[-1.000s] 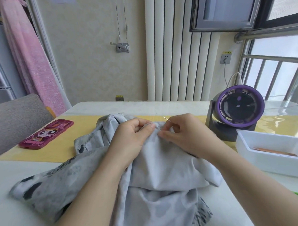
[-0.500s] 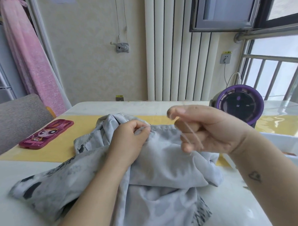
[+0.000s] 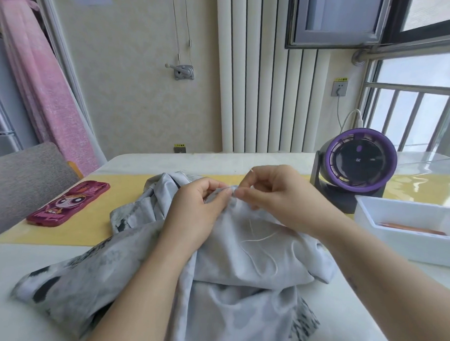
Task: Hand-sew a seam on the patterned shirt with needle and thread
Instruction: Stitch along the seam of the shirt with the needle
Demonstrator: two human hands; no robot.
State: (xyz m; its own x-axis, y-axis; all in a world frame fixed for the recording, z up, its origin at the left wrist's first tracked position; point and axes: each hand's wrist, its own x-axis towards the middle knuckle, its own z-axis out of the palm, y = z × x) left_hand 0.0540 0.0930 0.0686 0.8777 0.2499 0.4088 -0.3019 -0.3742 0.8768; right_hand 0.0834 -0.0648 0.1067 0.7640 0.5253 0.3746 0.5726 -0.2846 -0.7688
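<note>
The grey patterned shirt (image 3: 229, 278) lies bunched on the white table, inside out, with dark print showing at its edges. My left hand (image 3: 199, 210) pinches a raised fold of the shirt near its top edge. Right beside it, my right hand (image 3: 271, 195) pinches the thin needle (image 3: 251, 171), whose upper end sticks up past my fingers at the same fold. Loose white thread (image 3: 259, 239) trails in loops over the shirt below my right hand.
A pink phone (image 3: 69, 203) lies on the yellow runner (image 3: 92, 224) at the left. A purple desk fan (image 3: 358, 166) stands at the back right, and a white tray (image 3: 406, 240) sits in front of it. A grey chair back (image 3: 20, 177) is at the far left.
My right hand, lifted up and to the right with the thread half a second ago, has come back down to the fold. The thread now lies slack on the shirt. My left hand has stayed put.
</note>
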